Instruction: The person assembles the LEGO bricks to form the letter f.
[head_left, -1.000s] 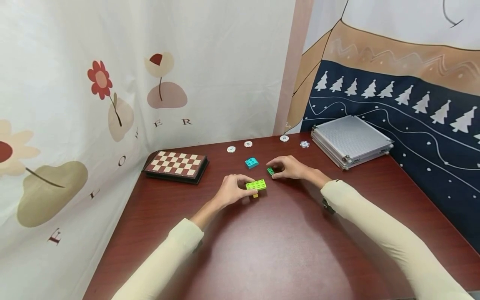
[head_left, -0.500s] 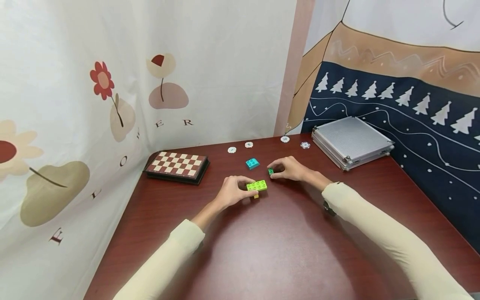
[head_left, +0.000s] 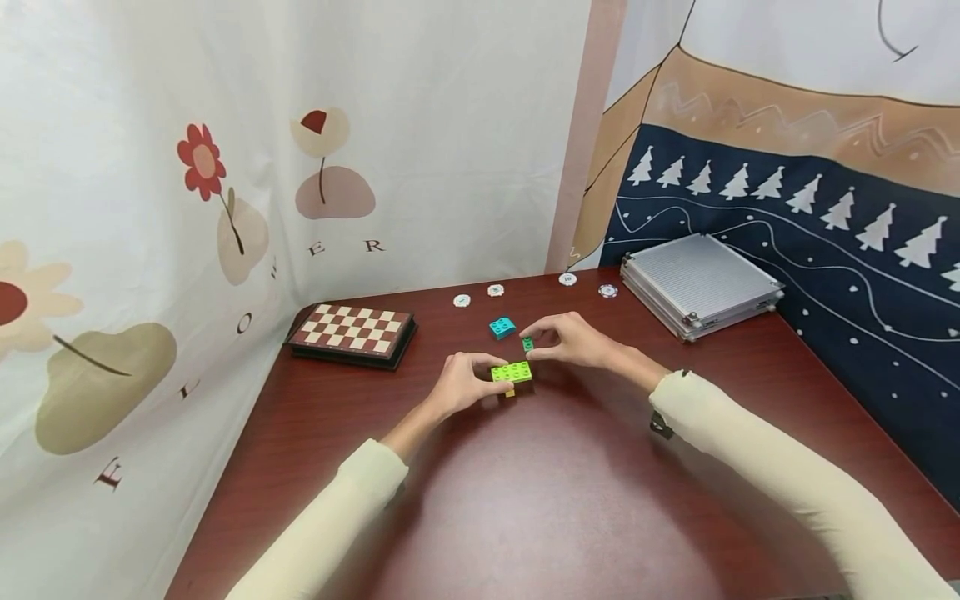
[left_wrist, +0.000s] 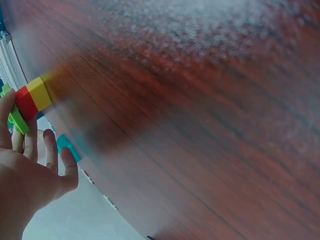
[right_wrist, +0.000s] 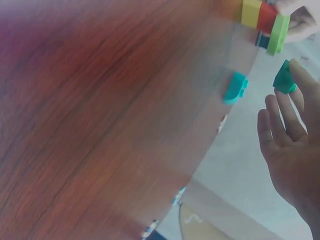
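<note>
The green block [head_left: 528, 344] is pinched between the right hand's [head_left: 573, 340] thumb and fingers, above the table [head_left: 585, 483], beside the lime block [head_left: 512, 372]. It looks light, stiff and hard to break; its smooth walls may slip a little, so opposite sides are the best hold, studs left bare. The left hand [head_left: 459, 385] grips the lime block, thumb on the near side, fingers on the far; the red block [left_wrist: 26, 102] and yellow block [left_wrist: 39, 92] sit beneath. Just beyond lies the cyan block [head_left: 502, 327], then four chips [head_left: 462, 301], the chessboard [head_left: 351, 329] leftward, the case [head_left: 701, 283] rightward.
</note>
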